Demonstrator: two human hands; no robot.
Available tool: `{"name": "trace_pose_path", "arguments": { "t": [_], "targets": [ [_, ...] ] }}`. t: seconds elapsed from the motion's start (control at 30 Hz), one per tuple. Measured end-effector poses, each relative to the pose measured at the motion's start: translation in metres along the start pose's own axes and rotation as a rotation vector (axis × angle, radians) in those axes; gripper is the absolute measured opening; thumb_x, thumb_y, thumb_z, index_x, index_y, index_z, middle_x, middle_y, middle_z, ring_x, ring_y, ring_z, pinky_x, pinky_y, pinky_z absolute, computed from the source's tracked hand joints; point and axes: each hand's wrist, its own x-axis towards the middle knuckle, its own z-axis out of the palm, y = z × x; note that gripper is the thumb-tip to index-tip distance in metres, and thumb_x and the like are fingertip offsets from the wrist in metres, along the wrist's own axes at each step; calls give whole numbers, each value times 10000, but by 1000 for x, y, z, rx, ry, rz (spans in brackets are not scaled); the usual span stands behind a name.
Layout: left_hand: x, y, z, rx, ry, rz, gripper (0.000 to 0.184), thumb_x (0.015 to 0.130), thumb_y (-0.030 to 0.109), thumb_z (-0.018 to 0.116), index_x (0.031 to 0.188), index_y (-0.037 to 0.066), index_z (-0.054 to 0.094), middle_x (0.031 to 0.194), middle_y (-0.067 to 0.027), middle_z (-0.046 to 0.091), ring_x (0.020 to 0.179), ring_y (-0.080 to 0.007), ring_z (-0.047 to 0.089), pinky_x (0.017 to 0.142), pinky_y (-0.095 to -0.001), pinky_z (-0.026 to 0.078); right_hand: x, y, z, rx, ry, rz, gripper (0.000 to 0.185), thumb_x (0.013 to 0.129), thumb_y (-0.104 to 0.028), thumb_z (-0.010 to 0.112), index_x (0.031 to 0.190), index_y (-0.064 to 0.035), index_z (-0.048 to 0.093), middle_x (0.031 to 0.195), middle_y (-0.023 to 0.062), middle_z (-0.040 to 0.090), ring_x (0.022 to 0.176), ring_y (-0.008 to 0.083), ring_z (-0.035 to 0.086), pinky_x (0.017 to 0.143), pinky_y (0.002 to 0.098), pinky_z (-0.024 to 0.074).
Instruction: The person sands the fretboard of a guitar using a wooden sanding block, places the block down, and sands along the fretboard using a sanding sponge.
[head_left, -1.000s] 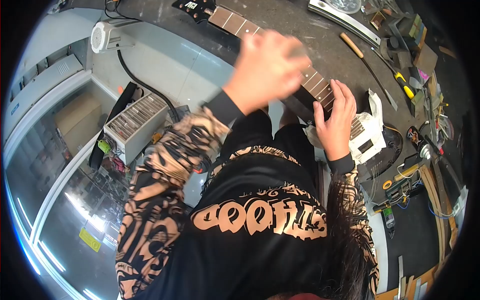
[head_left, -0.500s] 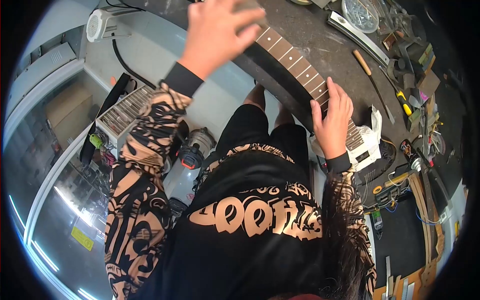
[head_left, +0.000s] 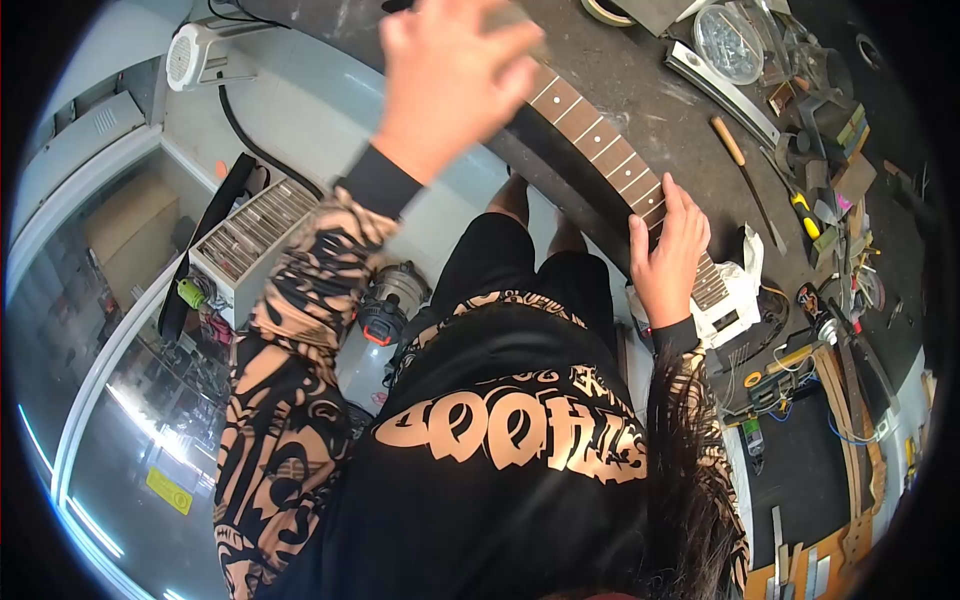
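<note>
An electric guitar's neck (head_left: 592, 135), with a brown fretboard and white dot inlays, runs diagonally along the bench's near edge. My right hand (head_left: 670, 250) grips it towards the body end, thumb on the near side and fingers across the fretboard. Beyond that hand lies the white guitar body (head_left: 730, 312), partly covered with white paper. Over the far end of the neck is my left hand (head_left: 450, 85), blurred, its fingers bent around something greyish that I cannot make out. The headstock end is hidden behind this hand.
On the dark workbench (head_left: 670, 120) lie a wooden-handled tool (head_left: 729, 140), a yellow-handled screwdriver (head_left: 805, 215) and a clear round tub (head_left: 727, 42). More tools crowd the right side. A white box of metal strips (head_left: 250, 230) and a router-like tool (head_left: 393, 300) are below left.
My left hand has shifted slightly up and right in the view, still over the neck. The whole scene has moved a little with the camera; my right hand keeps its place on the neck.
</note>
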Motion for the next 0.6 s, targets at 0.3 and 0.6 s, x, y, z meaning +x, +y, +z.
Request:
{"name": "trace_pose_path", "arguments": {
  "t": [0.3,0.6],
  "targets": [
    [7,-25,10,-34,125,2,376,934,359,896,1310,358,889,1441,34,765,1323,-282,648,1031,-531,455,1,-4,-1,-13,13,8,781,1061,-204,838,1760,-81,511,1541,187,653,1432,403,606,1312,600,383],
    [-10,1,8,-32,7,16,371,970,370,882,1339,334,884,1507,5,745,1359,-284,640,1073,-536,462,-3,-5,-2,24,31,31,791,1055,-169,838,1766,-68,504,1620,208,609,1536,433,573,1387,639,347]
  ]
}}
